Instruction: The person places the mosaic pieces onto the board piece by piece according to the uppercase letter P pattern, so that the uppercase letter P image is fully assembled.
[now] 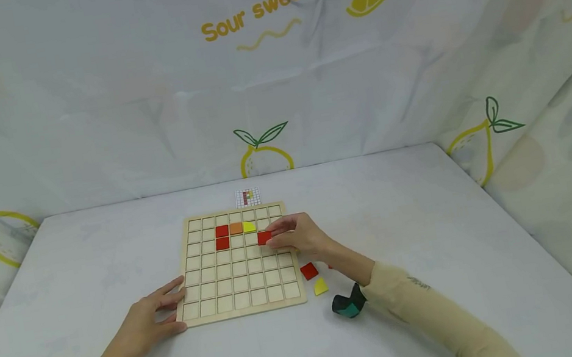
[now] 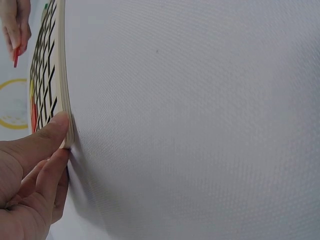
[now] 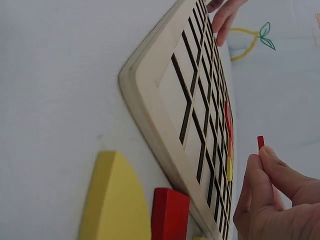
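A wooden grid board point(image 1: 244, 301) lies on the table with two red squares, an orange square point(image 1: 235, 228) and a yellow rounded piece point(image 1: 249, 226) in its upper cells. My left hand point(image 1: 143, 323) holds the board at its near left corner, the thumb point(image 2: 52, 131) pressed to the edge and the fingers beside it. Over the board's right half, my right hand point(image 1: 303, 236) pinches a red square tile point(image 1: 264, 238) between thumb and fingertips. The right wrist view shows this red tile point(image 3: 260, 142) on edge, raised above the grid.
Right of the board lie a loose red square point(image 1: 309, 271) and a yellow rounded piece point(image 1: 320, 286), with another red piece partly behind the right wrist. A dark green and black object point(image 1: 349, 303) sits by the right sleeve. Behind the board is a small printed pattern card point(image 1: 247, 197).
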Demonstrator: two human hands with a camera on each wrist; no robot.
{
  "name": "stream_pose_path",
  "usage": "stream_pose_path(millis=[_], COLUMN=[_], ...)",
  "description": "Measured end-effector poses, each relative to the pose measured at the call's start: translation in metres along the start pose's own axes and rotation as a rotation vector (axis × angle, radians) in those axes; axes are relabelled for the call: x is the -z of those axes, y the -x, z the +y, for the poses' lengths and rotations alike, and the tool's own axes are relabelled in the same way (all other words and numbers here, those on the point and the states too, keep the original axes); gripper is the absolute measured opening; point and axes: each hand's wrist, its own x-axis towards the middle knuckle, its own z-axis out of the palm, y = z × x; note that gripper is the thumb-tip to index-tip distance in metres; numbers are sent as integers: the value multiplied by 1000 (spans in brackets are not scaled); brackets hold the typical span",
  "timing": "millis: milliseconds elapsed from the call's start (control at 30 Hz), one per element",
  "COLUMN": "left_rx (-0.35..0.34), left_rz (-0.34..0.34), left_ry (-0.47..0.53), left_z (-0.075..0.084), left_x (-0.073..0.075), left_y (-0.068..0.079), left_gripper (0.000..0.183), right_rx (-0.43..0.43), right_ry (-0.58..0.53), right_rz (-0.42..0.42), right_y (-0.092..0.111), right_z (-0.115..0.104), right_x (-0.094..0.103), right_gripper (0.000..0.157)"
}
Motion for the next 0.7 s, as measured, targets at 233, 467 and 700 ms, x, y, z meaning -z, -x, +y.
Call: stream_pose_path(millis=[233, 467, 700], left_rx=[-7, -29, -26], left_rz=[-1, 7, 8], left_ry=[19, 0, -3], left_z=[-1, -1, 0], left_x=[1, 0, 1], left_y=[0, 0, 0], left_gripper=[65, 64, 62], right_rx=[47, 69, 120], right_ry=[26, 105, 181], right_rz=[5, -5, -26], right_y=[-7, -10, -16], right_z=[-3, -8, -6], right_x=[-18, -34, -47], right_gripper=[27, 27, 25])
